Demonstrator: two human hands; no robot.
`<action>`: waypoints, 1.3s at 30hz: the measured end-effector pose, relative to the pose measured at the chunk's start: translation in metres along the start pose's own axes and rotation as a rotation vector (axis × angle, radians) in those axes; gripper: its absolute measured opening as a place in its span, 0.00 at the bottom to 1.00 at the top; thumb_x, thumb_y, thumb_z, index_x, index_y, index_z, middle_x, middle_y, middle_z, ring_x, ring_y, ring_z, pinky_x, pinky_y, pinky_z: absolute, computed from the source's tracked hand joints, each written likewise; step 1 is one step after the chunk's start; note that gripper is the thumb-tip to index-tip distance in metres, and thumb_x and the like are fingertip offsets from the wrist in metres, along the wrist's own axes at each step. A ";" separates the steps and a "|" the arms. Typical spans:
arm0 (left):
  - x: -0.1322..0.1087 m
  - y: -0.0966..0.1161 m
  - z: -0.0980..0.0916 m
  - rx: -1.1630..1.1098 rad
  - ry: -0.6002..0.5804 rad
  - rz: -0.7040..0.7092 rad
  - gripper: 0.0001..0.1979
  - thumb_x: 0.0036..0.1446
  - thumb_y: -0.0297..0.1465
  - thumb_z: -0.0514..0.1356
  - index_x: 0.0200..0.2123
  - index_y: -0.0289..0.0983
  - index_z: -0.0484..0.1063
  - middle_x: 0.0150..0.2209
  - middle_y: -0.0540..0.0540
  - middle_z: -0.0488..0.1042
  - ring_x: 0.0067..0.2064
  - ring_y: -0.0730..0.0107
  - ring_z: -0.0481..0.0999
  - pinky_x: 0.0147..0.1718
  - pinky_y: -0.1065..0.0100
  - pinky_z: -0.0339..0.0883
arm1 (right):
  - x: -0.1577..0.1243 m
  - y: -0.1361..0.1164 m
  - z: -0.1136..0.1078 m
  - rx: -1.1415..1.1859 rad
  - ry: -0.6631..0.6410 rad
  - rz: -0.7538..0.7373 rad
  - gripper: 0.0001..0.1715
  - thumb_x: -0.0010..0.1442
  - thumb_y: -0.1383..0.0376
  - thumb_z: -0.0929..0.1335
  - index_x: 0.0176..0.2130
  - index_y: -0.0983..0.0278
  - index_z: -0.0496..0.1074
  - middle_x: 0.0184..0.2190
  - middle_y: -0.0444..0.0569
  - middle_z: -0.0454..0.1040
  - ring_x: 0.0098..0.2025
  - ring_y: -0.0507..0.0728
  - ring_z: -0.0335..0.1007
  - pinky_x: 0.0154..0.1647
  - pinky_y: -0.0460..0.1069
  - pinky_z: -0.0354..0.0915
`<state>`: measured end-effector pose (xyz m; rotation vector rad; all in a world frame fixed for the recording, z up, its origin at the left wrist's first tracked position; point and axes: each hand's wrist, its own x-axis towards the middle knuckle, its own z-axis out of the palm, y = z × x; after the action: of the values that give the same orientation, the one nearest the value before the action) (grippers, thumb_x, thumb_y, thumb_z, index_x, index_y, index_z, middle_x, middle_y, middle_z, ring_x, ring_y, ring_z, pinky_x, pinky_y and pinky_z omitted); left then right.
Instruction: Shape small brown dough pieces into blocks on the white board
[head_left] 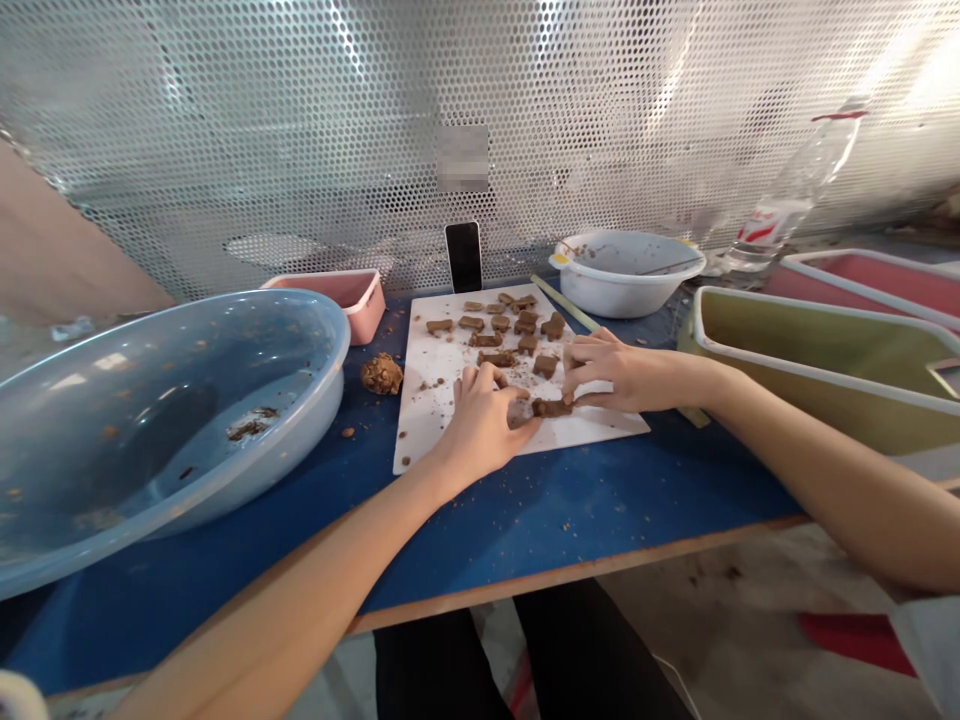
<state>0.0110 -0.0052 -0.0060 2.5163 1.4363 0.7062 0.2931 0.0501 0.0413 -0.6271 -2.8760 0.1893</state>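
My left hand (pixel 486 418) rests low over the white board (pixel 420 420), its thumb and forefinger closed around a greyish rounded piece (pixel 519 411). Touching that piece is a short, rough brown clay piece (pixel 552 408). The fingers of my right hand (pixel 600 370) pinch this clay at its right end; the fingertips are partly hidden. Beyond both hands, several small brown clay shapes (pixel 471 323) lie in loose rows, some blocky and some bone-like. Crumbs are scattered about the board. A crumbly brown lump (pixel 382 374) sits just off its left edge.
A large blue basin (pixel 300 440) takes up the left, with a pink box (pixel 367 305) behind it. A phone (pixel 463 257) leans at the back. Rightward are a white basin (pixel 622 290), a flat strip (pixel 562 302), a green bin (pixel 787 365) and a plastic bottle (pixel 787 200).
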 end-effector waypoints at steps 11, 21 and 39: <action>0.000 -0.003 0.003 -0.020 0.007 0.012 0.18 0.68 0.43 0.71 0.54 0.38 0.86 0.53 0.36 0.68 0.59 0.42 0.65 0.64 0.41 0.66 | 0.000 0.001 0.004 -0.021 0.015 -0.042 0.19 0.81 0.55 0.65 0.48 0.57 0.84 0.47 0.53 0.72 0.52 0.61 0.68 0.60 0.59 0.56; 0.001 -0.004 0.005 -0.030 0.047 0.004 0.16 0.68 0.42 0.71 0.51 0.39 0.86 0.51 0.38 0.67 0.57 0.44 0.66 0.63 0.41 0.67 | -0.002 -0.003 0.004 -0.029 0.009 -0.036 0.17 0.81 0.55 0.65 0.51 0.57 0.82 0.48 0.53 0.72 0.53 0.62 0.68 0.60 0.59 0.57; 0.000 -0.002 0.001 -0.045 0.031 0.003 0.15 0.68 0.41 0.70 0.51 0.38 0.85 0.51 0.37 0.67 0.57 0.43 0.65 0.63 0.40 0.67 | 0.002 -0.004 0.002 0.007 0.046 -0.072 0.17 0.80 0.54 0.67 0.54 0.56 0.84 0.46 0.52 0.75 0.51 0.60 0.70 0.58 0.56 0.61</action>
<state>0.0105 -0.0042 -0.0078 2.4847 1.4108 0.7725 0.2889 0.0472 0.0408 -0.5182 -2.8467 0.1723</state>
